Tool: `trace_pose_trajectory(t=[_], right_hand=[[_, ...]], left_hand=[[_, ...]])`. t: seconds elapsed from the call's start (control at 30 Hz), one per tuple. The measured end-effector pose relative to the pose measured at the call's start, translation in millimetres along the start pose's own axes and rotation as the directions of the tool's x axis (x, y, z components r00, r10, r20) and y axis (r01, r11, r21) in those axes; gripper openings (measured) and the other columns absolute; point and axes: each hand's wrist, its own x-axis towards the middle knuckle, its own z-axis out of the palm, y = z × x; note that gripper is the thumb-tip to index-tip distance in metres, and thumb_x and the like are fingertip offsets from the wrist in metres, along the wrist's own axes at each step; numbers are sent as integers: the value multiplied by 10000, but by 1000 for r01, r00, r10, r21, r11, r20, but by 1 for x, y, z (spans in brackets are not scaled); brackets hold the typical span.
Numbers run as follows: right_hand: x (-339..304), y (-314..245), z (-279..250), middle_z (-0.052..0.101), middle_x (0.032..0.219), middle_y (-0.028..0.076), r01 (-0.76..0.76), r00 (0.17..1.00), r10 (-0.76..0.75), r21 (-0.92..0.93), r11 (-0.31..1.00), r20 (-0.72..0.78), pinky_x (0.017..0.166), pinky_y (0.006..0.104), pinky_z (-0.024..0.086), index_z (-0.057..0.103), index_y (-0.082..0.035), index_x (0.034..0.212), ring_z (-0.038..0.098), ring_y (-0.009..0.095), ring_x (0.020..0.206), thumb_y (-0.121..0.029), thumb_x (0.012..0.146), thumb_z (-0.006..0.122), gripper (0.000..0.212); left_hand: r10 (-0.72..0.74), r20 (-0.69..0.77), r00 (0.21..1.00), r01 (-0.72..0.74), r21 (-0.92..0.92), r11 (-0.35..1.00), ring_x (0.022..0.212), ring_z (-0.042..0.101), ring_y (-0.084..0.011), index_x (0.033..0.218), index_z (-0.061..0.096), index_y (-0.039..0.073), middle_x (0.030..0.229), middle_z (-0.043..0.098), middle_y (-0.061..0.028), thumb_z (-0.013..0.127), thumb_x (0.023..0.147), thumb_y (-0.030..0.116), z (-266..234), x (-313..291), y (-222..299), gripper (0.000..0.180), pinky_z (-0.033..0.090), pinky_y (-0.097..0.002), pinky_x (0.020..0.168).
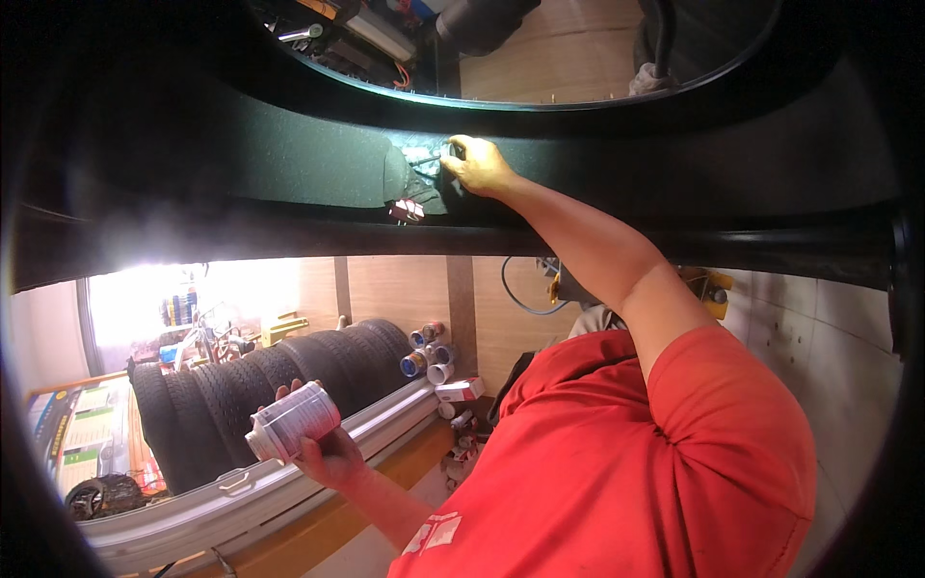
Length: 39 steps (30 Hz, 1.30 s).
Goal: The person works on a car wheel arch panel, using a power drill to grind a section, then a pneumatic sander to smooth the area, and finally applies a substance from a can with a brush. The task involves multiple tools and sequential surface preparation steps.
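My left hand (332,458) is wrapped round a whitish can (296,421) with a narrower pale neck, tilted with its neck end to the lower left. My right hand (481,168) reaches up to the inner wall of a large black tire (299,159), which arches across the upper view. Its fingers pinch a small dark-capped applicator (449,154), whose tip is at a shiny, pale wet patch (421,160) on the rubber. Around that patch the surface looks darker and uneven. Just below lies a small bright pinkish-white spot (407,209) that I cannot make out.
A row of dark tires (279,385) stands at the left, behind a white rail (260,491). Several cans (424,352) are stacked by the wooden wall, near a small white box (460,389). Tools and clutter (202,332) lie by the bright window. A blue hose (520,299) hangs beyond.
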Motion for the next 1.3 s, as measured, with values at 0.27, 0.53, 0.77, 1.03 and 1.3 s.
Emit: trace_pose_trajectory(t=[0.27, 0.53, 0.77, 1.03, 1.3], right_hand=[[-3, -12, -10, 681, 1062, 258, 11, 997, -16, -63, 998, -82, 887, 465, 520, 631, -14, 1155, 654, 412, 1020, -342, 904, 624, 413], [-1, -13, -6, 679, 1049, 257, -51, 999, 49, -111, 993, -20, 875, 479, 516, 632, -32, 1107, 646, 420, 1020, -336, 907, 630, 364], [1, -18, -3, 673, 1071, 263, 12, 1000, -11, -204, 979, 5, 876, 452, 517, 613, -12, 1200, 650, 416, 1018, -322, 913, 640, 423], [3, -18, 6, 683, 976, 241, 230, 967, -239, -93, 969, -92, 836, 461, 521, 617, -14, 1102, 652, 421, 941, -280, 894, 643, 338], [6, -15, -3, 678, 925, 254, -50, 996, 26, -308, 950, -82, 806, 495, 519, 623, -1, 979, 659, 422, 905, -287, 878, 638, 304]], left_hand=[[-10, 45, 999, 10, -13, 1000, 1334, 457, -427, 1510, 300, 63, 1445, 451, -245, 749, 832, 196, 0, 2, -8, 825, 390, -539, 1125], [-7, 17, 1000, 6, 65, 998, 1297, 488, -425, 1488, 299, 4, 1421, 449, -252, 722, 802, 208, 12, 1, -15, 832, 410, -536, 1097], [-36, 19, 999, 34, 96, 995, 1295, 495, -399, 1471, 309, -23, 1414, 454, -246, 712, 810, 199, 16, 0, -18, 806, 416, -522, 1091], [-99, 6, 995, 98, 54, 994, 1283, 504, -386, 1465, 334, -8, 1400, 480, -222, 717, 779, 161, 22, -4, -23, 804, 419, -502, 1090], [-98, -22, 995, 100, 95, 991, 1287, 501, -379, 1466, 340, 8, 1394, 493, -208, 714, 761, 146, 24, -8, -28, 810, 406, -504, 1095]])
